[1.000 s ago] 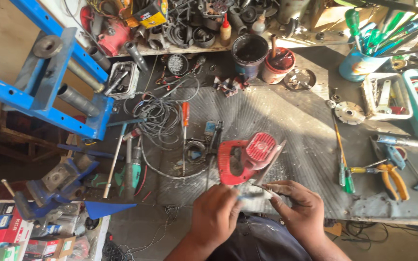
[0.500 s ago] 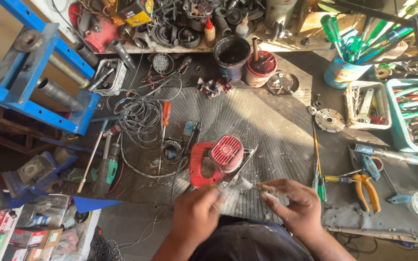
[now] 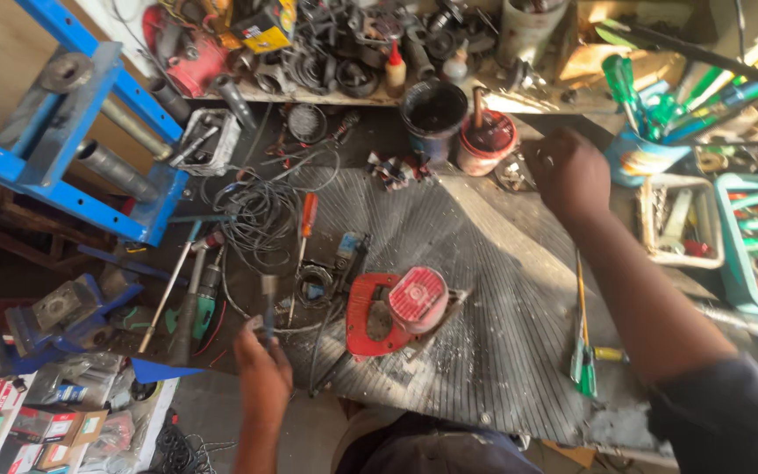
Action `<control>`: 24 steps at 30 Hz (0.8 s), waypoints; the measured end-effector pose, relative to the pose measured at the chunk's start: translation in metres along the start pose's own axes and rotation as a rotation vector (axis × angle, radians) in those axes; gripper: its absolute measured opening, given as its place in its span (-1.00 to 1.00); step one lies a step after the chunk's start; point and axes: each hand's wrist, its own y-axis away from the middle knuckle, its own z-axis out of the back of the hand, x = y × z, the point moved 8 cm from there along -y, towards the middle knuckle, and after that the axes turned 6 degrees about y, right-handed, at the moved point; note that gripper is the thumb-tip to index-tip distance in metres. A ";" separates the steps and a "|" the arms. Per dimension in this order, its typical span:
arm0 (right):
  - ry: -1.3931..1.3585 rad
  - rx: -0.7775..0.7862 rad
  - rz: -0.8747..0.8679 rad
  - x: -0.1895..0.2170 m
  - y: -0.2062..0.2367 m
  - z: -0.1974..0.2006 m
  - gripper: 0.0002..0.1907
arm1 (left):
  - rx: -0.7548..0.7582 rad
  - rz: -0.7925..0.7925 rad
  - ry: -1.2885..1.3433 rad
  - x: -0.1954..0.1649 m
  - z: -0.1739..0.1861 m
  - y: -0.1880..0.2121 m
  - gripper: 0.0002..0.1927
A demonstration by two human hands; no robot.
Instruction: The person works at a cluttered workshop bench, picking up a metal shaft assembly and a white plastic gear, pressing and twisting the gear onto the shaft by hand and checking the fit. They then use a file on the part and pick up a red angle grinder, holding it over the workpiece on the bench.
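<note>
A small dark tool (image 3: 268, 303) is gripped by the left hand (image 3: 262, 373); the right hand (image 3: 569, 171), loosely closed, is reached far right and should be steadied.

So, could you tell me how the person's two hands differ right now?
The left hand is low and near the body, gripping a small dark-handled tool; the right hand is stretched far across the bench toward the red pot and appears to hold nothing. Both are bare.
</note>
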 end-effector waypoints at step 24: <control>0.211 0.601 -0.153 -0.017 -0.074 -0.085 -0.80 | -0.228 0.232 0.031 0.070 0.094 0.062 -0.51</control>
